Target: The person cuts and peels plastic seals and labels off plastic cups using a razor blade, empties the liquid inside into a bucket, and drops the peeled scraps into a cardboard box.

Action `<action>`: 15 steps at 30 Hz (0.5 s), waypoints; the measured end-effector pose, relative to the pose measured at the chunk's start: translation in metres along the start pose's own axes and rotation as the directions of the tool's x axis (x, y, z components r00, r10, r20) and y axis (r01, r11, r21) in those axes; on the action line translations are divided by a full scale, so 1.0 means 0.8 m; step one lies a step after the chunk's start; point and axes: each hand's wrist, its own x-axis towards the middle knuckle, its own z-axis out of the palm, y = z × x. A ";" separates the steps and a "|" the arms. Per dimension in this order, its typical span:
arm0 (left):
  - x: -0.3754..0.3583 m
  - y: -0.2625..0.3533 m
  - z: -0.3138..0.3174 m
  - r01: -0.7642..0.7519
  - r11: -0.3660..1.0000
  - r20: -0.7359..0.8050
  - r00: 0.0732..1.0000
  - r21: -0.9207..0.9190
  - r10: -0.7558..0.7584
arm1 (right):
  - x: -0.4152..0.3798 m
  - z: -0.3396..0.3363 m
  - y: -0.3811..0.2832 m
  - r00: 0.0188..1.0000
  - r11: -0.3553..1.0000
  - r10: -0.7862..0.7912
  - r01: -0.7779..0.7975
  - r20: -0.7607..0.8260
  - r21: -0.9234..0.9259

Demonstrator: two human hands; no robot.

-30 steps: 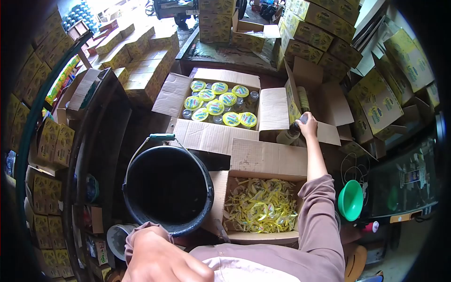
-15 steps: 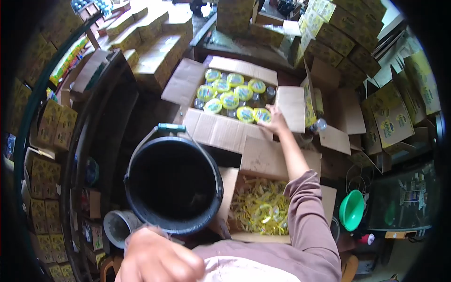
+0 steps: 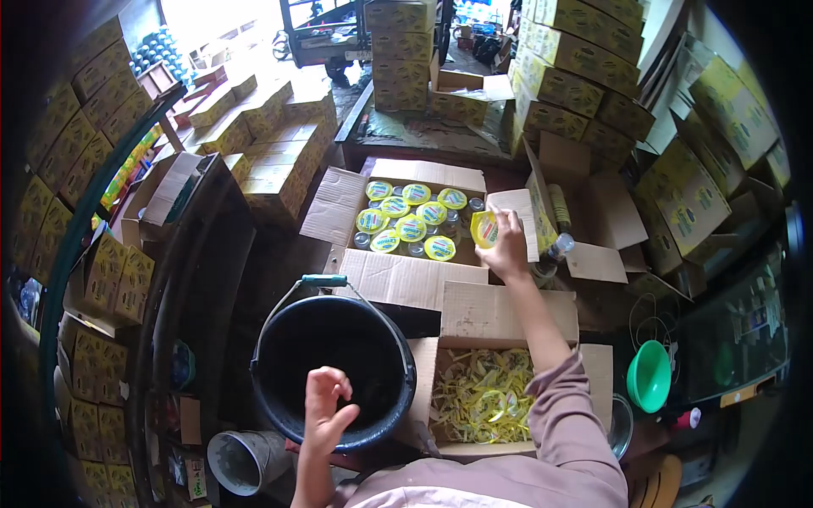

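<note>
My right hand (image 3: 510,250) grips a plastic cup with a yellow printed lid (image 3: 483,229), raised at the right side of an open carton (image 3: 394,278). Several more yellow-lidded cups (image 3: 411,228) stand in that carton, with clear rounded tops showing between them. Over the near rim of a black bucket (image 3: 262,372) is my left hand (image 3: 327,412), fingers loosely curled, thumb apart, holding nothing. A second open carton (image 3: 508,310), full of yellow plastic scraps (image 3: 474,394), lies below my right forearm.
A green bowl (image 3: 649,377) and a clear bottle (image 3: 559,246) are on the right. The grey pail (image 3: 222,457) lies left of the black bucket. Stacked yellow cartons (image 3: 559,89) rise at the back and along the left side. An open carton (image 3: 605,207) stands right of the cups.
My right hand has lifted a cup from the carton's near right corner. My left hand has moved forward over the bucket and opened. The camera view has tilted up.
</note>
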 end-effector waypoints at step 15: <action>-0.051 0.023 0.070 -0.122 0.964 0.207 0.976 0.236 0.073 | -0.198 -0.194 -0.236 0.872 0.599 -0.445 0.122 0.202 0.791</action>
